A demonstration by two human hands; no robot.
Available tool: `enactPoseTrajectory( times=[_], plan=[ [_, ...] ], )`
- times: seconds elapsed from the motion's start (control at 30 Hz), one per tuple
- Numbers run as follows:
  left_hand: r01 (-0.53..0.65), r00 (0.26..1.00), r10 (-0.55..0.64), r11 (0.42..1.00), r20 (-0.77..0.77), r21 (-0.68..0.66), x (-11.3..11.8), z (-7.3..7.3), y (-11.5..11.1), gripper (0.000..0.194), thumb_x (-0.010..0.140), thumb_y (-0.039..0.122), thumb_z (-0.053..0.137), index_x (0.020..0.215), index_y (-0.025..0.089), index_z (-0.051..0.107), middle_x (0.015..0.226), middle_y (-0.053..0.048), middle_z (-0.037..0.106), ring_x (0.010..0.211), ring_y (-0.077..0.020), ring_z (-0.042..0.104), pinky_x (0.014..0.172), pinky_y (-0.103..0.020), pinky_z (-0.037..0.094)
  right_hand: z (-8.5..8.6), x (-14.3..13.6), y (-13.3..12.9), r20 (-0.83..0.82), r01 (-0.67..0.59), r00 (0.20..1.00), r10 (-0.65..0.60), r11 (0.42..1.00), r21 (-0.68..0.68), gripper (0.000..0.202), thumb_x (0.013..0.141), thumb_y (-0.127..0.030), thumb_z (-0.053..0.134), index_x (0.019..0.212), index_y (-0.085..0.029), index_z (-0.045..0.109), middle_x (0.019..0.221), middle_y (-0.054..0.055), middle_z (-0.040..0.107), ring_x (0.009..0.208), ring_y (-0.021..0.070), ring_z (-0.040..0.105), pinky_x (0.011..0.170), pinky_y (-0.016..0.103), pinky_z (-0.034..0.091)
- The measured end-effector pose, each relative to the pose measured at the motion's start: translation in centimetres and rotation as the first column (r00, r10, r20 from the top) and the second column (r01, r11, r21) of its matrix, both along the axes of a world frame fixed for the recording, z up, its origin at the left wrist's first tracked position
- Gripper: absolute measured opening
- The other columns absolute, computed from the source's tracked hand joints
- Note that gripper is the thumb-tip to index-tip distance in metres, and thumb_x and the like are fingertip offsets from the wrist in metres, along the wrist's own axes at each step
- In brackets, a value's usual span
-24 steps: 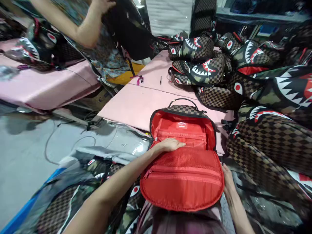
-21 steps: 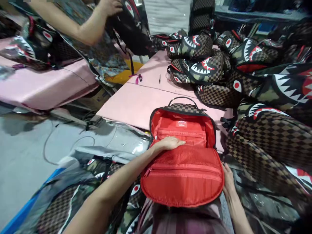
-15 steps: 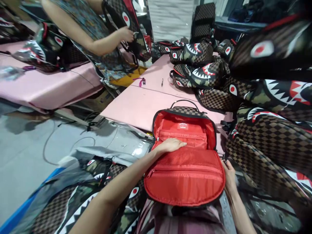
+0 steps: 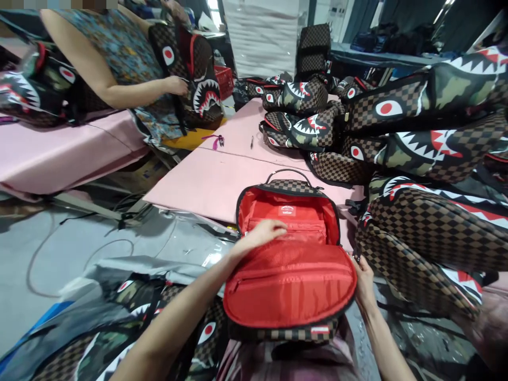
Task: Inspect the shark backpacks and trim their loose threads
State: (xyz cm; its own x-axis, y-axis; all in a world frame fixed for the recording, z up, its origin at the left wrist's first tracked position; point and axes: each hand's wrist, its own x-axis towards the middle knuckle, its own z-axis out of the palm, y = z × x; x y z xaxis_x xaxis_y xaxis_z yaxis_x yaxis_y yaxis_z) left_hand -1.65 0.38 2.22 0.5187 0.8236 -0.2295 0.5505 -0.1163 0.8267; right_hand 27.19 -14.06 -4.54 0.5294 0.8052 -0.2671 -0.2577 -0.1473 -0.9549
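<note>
An unzipped backpack [image 4: 289, 288] with a red lining lies opened out at the table's near edge, its front panel folded down towards me. Its top and lower edge are brown checkered, and a black handle [image 4: 291, 170] arches at the far end. Over the red interior hovers or rests my left hand [image 4: 264, 234], with its fingers loosely bent and nothing visible in them. My right hand [image 4: 363, 275] is at the right edge of the backpack, fingers closed by the dark zippered rim; the exact part gripped is hidden.
Shark-print backpacks [image 4: 420, 143] are piled along the right side. More bags [image 4: 130, 317] lie at lower left in grey wrapping. On the pink table [image 4: 198, 180] are a purple item [image 4: 217, 142] and a small pen-like tool [image 4: 251, 142]. A co-worker [image 4: 115, 69] handles another backpack across the table.
My left hand's fingers have gone from stretched flat to more bent and lifted. An upper shark backpack at right, blurred before, now lies on the pile. The co-worker's bag has turned.
</note>
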Motion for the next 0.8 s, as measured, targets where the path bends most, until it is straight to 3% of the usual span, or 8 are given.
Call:
enactPoseTrajectory(
  times=[0.13, 0.2, 0.27, 0.33, 0.37, 0.43, 0.6, 0.8],
  plan=[
    [-0.475, 0.792, 0.497, 0.867, 0.355, -0.153, -5.2, 3.7, 1.6, 0.041, 0.079, 0.046, 0.050, 0.103, 0.014, 0.058, 0.109, -0.009, 0.065, 0.097, -0.0226, 0.061, 0.083, -0.037, 0.048, -0.2, 0.4, 0.4, 0.023, 0.016, 1.000, -0.017, 0.998, 0.056, 0.028, 0.062, -0.037, 0.073, 0.078, -0.018, 0.060, 0.054, -0.007, 0.048, 0.045, 0.0055, 0.039, 0.045, 0.018, 0.031],
    [-0.764, 0.582, 0.708, 0.645, 0.400, -0.032, -6.5, 4.9, 1.3, 0.033, 0.081, 0.043, 0.048, 0.102, 0.020, 0.057, 0.105, -0.003, 0.066, 0.099, -0.0222, 0.060, 0.083, -0.039, 0.047, -0.8, 0.3, 0.2, 0.055, 0.020, 0.998, -0.021, 1.000, 0.021, 0.029, 0.061, -0.036, 0.074, 0.078, -0.017, 0.062, 0.052, -0.008, 0.044, 0.044, 0.0048, 0.035, 0.043, 0.018, 0.027],
    [-0.851, 0.519, 0.695, 0.472, 0.497, 0.230, -5.5, 5.3, -0.3, 0.027, 0.084, 0.039, 0.046, 0.106, 0.026, 0.056, 0.103, 0.001, 0.065, 0.100, -0.0203, 0.058, 0.083, -0.040, 0.046, -1.5, 0.0, 0.1, 0.061, 0.021, 0.998, -0.019, 0.999, -0.038, 0.031, 0.060, -0.035, 0.074, 0.081, -0.015, 0.064, 0.051, -0.008, 0.042, 0.045, 0.0047, 0.031, 0.043, 0.019, 0.024],
    [-0.716, 0.691, 0.494, 0.363, 0.528, 0.596, -2.1, 4.8, -2.6, 0.023, 0.085, 0.029, 0.046, 0.106, 0.028, 0.056, 0.099, 0.002, 0.064, 0.092, -0.0180, 0.060, 0.080, -0.040, 0.047, -2.1, -0.5, 0.1, 0.034, 0.034, 0.999, -0.031, 0.997, -0.064, 0.034, 0.060, -0.036, 0.073, 0.086, -0.015, 0.065, 0.052, -0.008, 0.043, 0.045, 0.0049, 0.029, 0.042, 0.019, 0.023],
    [-0.456, 0.888, 0.290, 0.455, 0.357, 0.765, 0.3, 4.2, -3.7, 0.024, 0.086, 0.023, 0.044, 0.105, 0.029, 0.057, 0.100, 0.001, 0.064, 0.092, -0.0178, 0.059, 0.081, -0.040, 0.047, -2.3, -0.7, 0.2, 0.014, 0.046, 0.999, -0.045, 0.997, -0.061, 0.036, 0.060, -0.036, 0.073, 0.089, -0.015, 0.065, 0.053, -0.007, 0.045, 0.045, 0.0050, 0.029, 0.042, 0.019, 0.023],
    [-0.031, 0.993, -0.085, 0.455, 0.078, 0.890, 6.0, 2.7, -4.8, 0.024, 0.086, 0.018, 0.042, 0.102, 0.025, 0.060, 0.097, -0.002, 0.066, 0.095, -0.0186, 0.057, 0.082, -0.040, 0.046, -2.6, -0.9, 0.5, -0.022, 0.061, 0.998, -0.062, 0.997, -0.045, 0.040, 0.060, -0.036, 0.072, 0.094, -0.015, 0.065, 0.056, -0.006, 0.049, 0.046, 0.0056, 0.031, 0.042, 0.020, 0.025],
    [0.596, 0.794, -0.398, 0.358, -0.460, 0.719, 17.8, 0.1, -2.8, 0.015, 0.082, 0.013, 0.050, 0.086, 0.014, 0.065, 0.090, -0.010, 0.067, 0.099, -0.0215, 0.056, 0.087, -0.037, 0.040, -3.2, 0.1, 1.9, 0.012, 0.016, 1.000, -0.015, 0.997, -0.077, 0.040, 0.059, -0.037, 0.070, 0.091, -0.014, 0.066, 0.051, -0.007, 0.046, 0.043, 0.0058, 0.029, 0.041, 0.021, 0.025],
    [0.741, 0.605, -0.473, 0.628, -0.640, 0.237, 21.8, 1.6, -0.6, 0.016, 0.075, 0.017, 0.059, 0.063, 0.010, 0.066, 0.074, -0.018, 0.067, 0.082, -0.0285, 0.062, 0.077, -0.042, 0.040, -2.4, 0.2, 3.3, -0.005, -0.042, 0.999, 0.042, 0.998, 0.057, 0.029, 0.056, -0.031, 0.073, 0.078, -0.016, 0.060, 0.067, -0.003, 0.057, 0.060, 0.0106, 0.048, 0.056, 0.022, 0.040]
  ],
)
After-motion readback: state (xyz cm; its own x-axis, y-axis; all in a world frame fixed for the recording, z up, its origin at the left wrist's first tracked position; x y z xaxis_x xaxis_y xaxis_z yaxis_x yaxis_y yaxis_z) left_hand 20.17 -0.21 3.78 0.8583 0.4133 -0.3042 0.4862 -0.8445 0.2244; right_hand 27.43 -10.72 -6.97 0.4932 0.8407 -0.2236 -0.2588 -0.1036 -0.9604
